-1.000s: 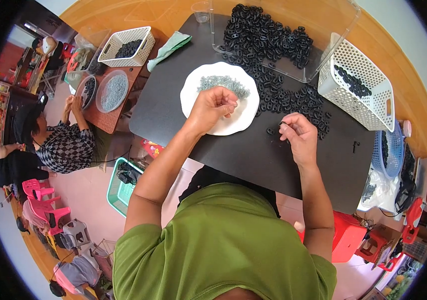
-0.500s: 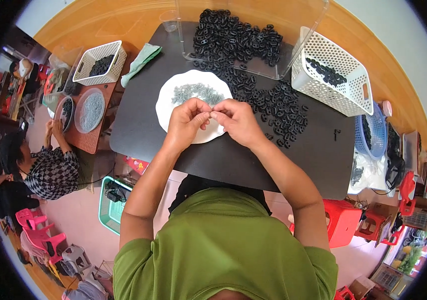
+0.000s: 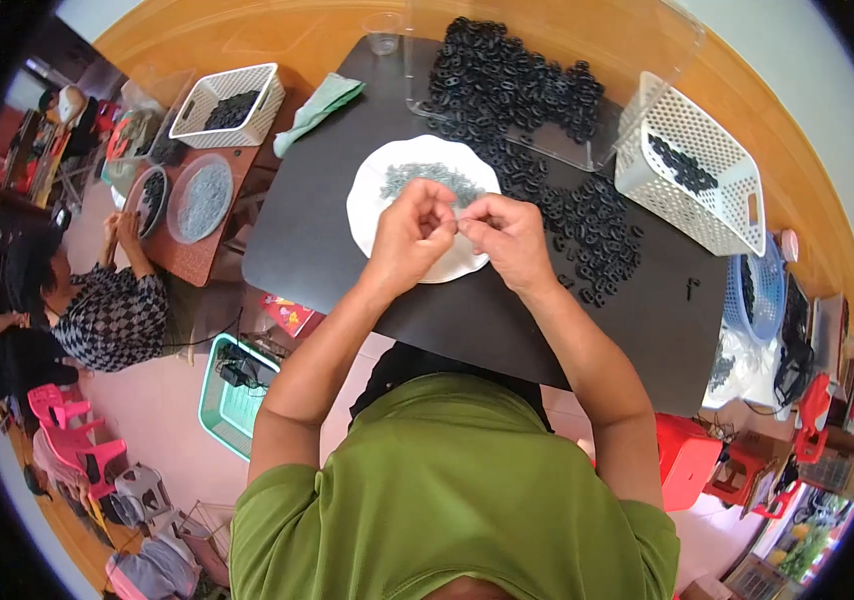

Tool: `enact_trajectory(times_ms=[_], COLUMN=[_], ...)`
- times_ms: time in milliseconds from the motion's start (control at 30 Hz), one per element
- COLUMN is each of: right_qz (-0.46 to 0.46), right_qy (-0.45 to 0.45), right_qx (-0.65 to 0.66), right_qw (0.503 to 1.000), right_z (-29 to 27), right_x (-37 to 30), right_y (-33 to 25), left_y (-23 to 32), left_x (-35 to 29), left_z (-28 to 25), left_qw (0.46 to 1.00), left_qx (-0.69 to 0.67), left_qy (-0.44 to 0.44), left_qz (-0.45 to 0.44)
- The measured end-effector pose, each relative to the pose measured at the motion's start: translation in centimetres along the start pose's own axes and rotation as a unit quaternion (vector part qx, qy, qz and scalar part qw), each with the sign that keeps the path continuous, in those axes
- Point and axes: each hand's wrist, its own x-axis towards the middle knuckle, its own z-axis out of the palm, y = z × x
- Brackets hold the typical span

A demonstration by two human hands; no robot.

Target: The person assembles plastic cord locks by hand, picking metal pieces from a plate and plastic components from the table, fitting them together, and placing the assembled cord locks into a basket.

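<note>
Over the near part of a scalloped white plate [image 3: 367,195], my two hands meet at the fingertips. My left hand [image 3: 412,238] is closed with its fingers curled, the thumb reaching toward the other hand. My right hand [image 3: 509,242] pinches with thumb and forefinger. Whatever lies between the fingertips is too small to make out. On the plate is a heap of small grey metal-looking pieces [image 3: 434,180], partly hidden by my fingers. Right of the plate, small black oval parts with holes [image 3: 597,235] lie loose on the dark table [image 3: 317,240].
A clear plastic bin [image 3: 547,150] at the back has more black parts in and before it. White perforated baskets stand right [image 3: 737,200] and left [image 3: 272,105]. A green-white cloth [image 3: 319,112] lies at the table's left edge. Another person [image 3: 107,320] works at a side table.
The view has shifted, so the table appears farther right. My hands stay over the plate; my left fingers have loosened and lifted slightly away from the right fingertips.
</note>
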Motion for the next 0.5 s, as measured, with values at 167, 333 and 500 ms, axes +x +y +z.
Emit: enact_trajectory(times_ms=[167, 333, 500], right_qz=[0.06, 0.087, 0.078], right_qy=[0.017, 0.009, 0.01], right_qx=[0.111, 0.128, 0.147], right_qw=[0.992, 0.988, 0.986], right_z=[0.17, 0.24, 0.61], right_x=[0.04, -0.1, -0.26], right_y=[-0.36, -0.38, -0.19], left_y=[0.14, -0.08, -0.71], left_x=[-0.26, -0.53, -0.57], left_z=[-0.19, -0.6, -0.87], left_qw=[0.998, 0.998, 0.995], left_qx=[-0.069, -0.064, -0.091], left_qy=[-0.007, 0.004, 0.01], left_qz=[0.009, -0.025, -0.05])
